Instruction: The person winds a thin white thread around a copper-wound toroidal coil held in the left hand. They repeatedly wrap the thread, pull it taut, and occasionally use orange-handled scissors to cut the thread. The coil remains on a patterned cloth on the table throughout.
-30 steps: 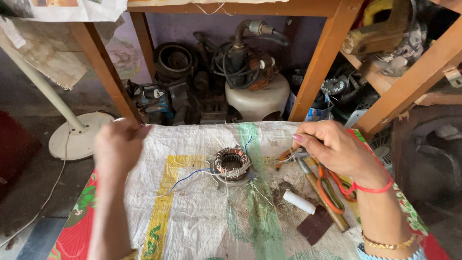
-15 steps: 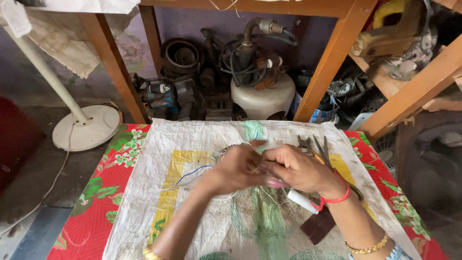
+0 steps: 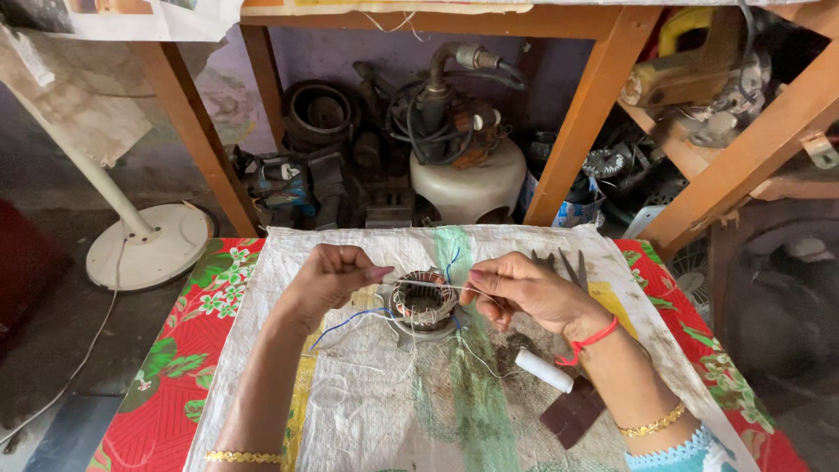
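- At six o'clock, nearest the viewer, a dark brown flat rectangular piece (image 3: 572,413) lies on the white woven plastic sack (image 3: 367,411), with a small white cylinder (image 3: 543,370) just above it.
- The sack is spread over a red floral tablecloth (image 3: 166,385).
- In the middle sits the round copper-wound motor stator (image 3: 423,301), blue and white lead wires (image 3: 350,322) trailing toward eight o'clock.
- The left hand (image 3: 328,280), at nine o'clock of the stator, is nearly closed, thumb and forefinger pinching one end of a thin pale thread (image 3: 428,284).
- The right hand (image 3: 524,293), at three o'clock, pinches the other end, its other fingers curled.
- A second ago the hands were wide apart and raised; half a second ago they met over the stator; now they draw the thread taut across its top, so the binding seems to be in progress.
- Metal pliers (image 3: 568,267) lie at two o'clock, partly behind the right hand.
- At twelve o'clock, beyond the table, a cream-coloured pump body (image 3: 468,183) sits among dark parts under a wooden bench (image 3: 603,96).
- At ten o'clock stands a white round fan base (image 3: 149,249).
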